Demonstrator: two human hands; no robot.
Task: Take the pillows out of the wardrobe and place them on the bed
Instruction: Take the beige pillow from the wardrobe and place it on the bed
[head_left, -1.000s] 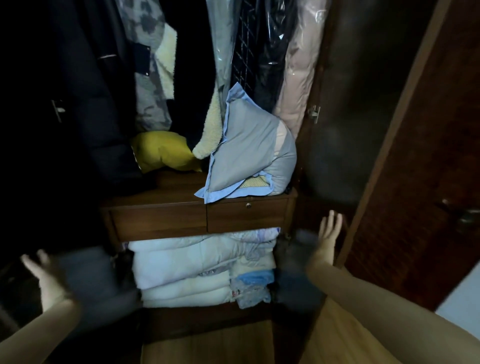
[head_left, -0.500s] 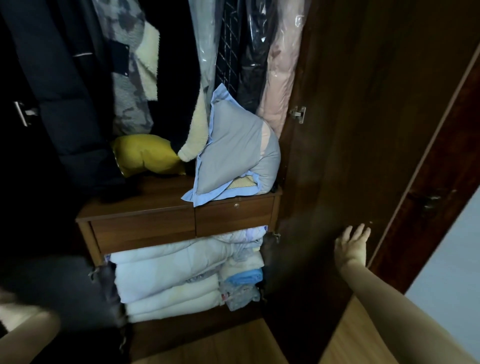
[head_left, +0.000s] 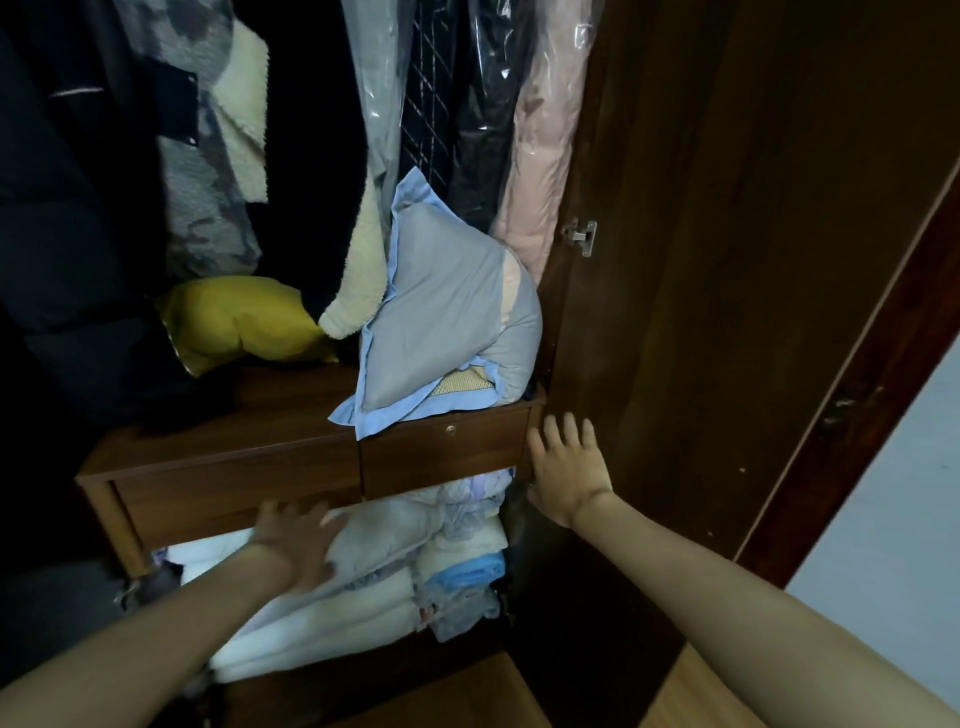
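Note:
A grey pillow with a light-blue border stands folded on top of the wooden drawer unit inside the open wardrobe. To its left lies a yellow pillow, partly under hanging coats. My left hand is open with fingers spread, in front of the left drawer's lower edge and above the folded bedding. My right hand is open too, fingers apart, beside the right drawer's end and below the grey pillow. Neither hand touches a pillow.
Coats and plastic-covered garments hang above the pillows. Folded white and blue quilts fill the shelf under the drawers. The dark wardrobe door stands open to the right, with wooden floor below.
Both hands have let go of the doors and moved inward and up toward the drawer unit; the left hand came into view from the lower left. The right door swung fully open.

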